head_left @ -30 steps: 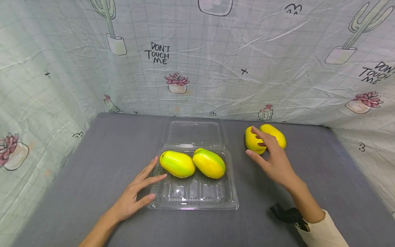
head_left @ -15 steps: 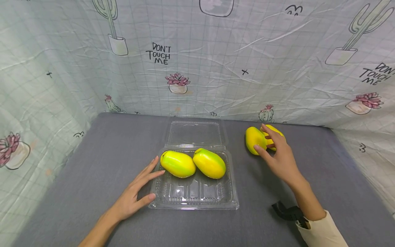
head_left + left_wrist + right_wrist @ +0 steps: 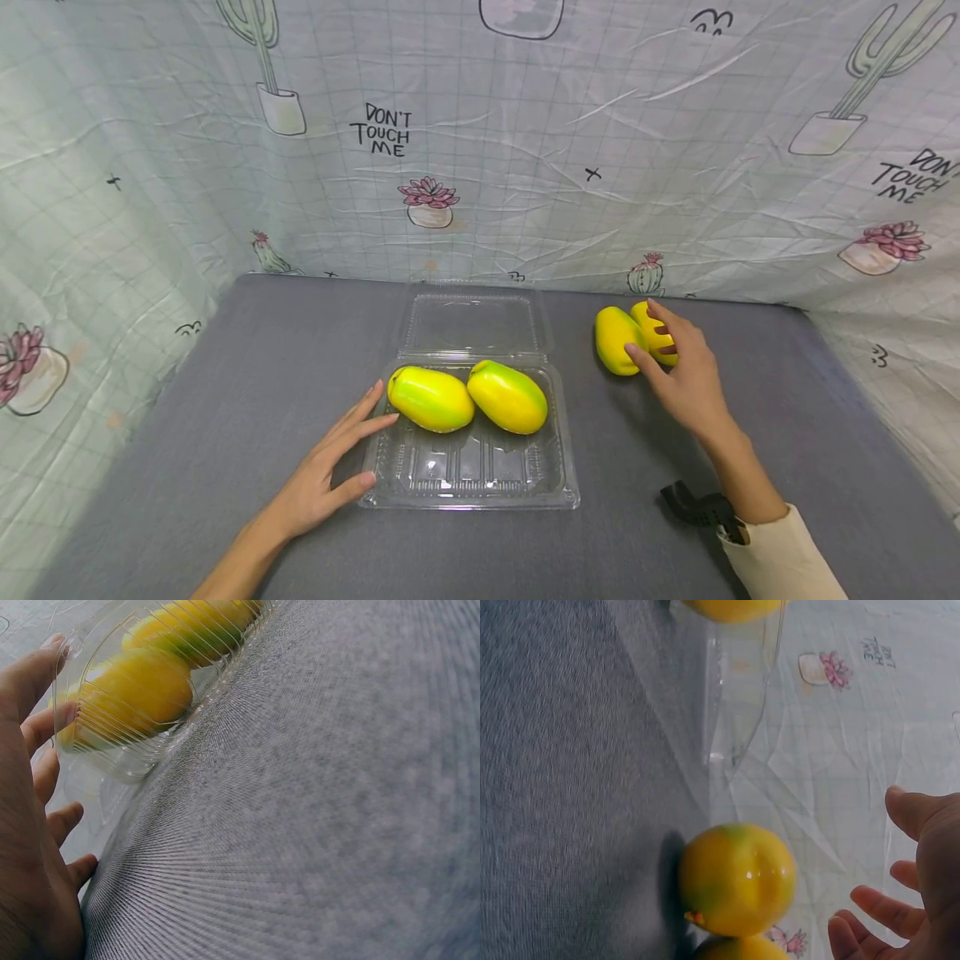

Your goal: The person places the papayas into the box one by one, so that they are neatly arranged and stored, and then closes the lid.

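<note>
A clear plastic clamshell box point(image 3: 480, 467) lies with its lid point(image 3: 472, 325) folded back. Two oval yellow-green fruits, mango-like, sit side by side in its far half: a left fruit point(image 3: 431, 399) and a right fruit point(image 3: 508, 397). My left hand point(image 3: 318, 483) has its fingers spread along the box's left rim, and a fingertip meets the wall in the left wrist view. Two similar fruits rest at the back right, a nearer fruit point(image 3: 618, 340) and a farther fruit point(image 3: 652, 329) partly behind my fingers. Above them hovers my right hand point(image 3: 686, 375), fingers loosely bent, holding nothing.
A grey cloth point(image 3: 225, 400) covers the table. Behind and beside it hangs a pale curtain point(image 3: 517, 167) printed with cacti and lettering. A black strap-like mount point(image 3: 701, 508) hangs at my right wrist beside a cream sleeve point(image 3: 780, 558).
My right hand has shifted slightly right, from over the nearer loose fruit toward the farther one, uncovering the nearer. The left hand stays at the box, and the fruits in it have not moved.
</note>
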